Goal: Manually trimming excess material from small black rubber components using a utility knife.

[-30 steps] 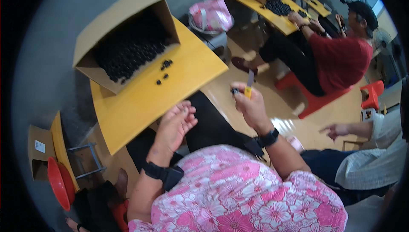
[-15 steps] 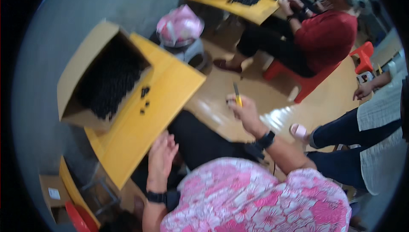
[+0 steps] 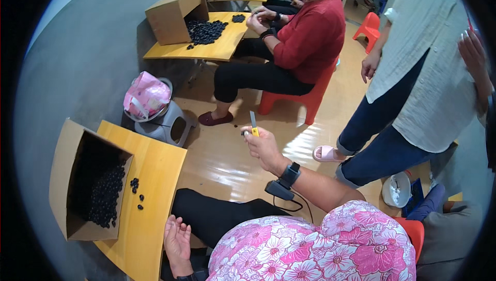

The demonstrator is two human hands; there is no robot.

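The right hand (image 3: 264, 146) is raised above the floor, its fingers folded around a small knife (image 3: 254, 130) with a yellow handle and a blade that points upward. At the thumb tip, just beside the handle, the same hand has a small dark piece (image 3: 243, 133), pinched and partly hidden by the fingers. A black strap (image 3: 290, 174) circles the right wrist, and a dark block (image 3: 279, 189) with a cable hangs near it.

The left hand (image 3: 178, 238) lies low, palm up, with fingers loosely curled and apart; its palm looks bare. It is just beside the edge of the yellow tabletop (image 3: 160, 170). A few loose dark pieces (image 3: 141, 197) lie there, near the mouth of a cardboard box (image 3: 59, 177) resting on its side, which holds a heap of similar dark pieces (image 3: 106, 198).

Past the far end of the tabletop, a pink bag (image 3: 149, 95) rests in a round pan on a grey stand (image 3: 164, 126). Farther off, a co-worker in a red top (image 3: 312, 33) sits on a red stool (image 3: 319, 95) at another yellow tabletop (image 3: 222, 51), where dark pieces (image 3: 206, 32) spill from a second box (image 3: 168, 25). To the right stands a person in a pale shirt (image 3: 429, 90).
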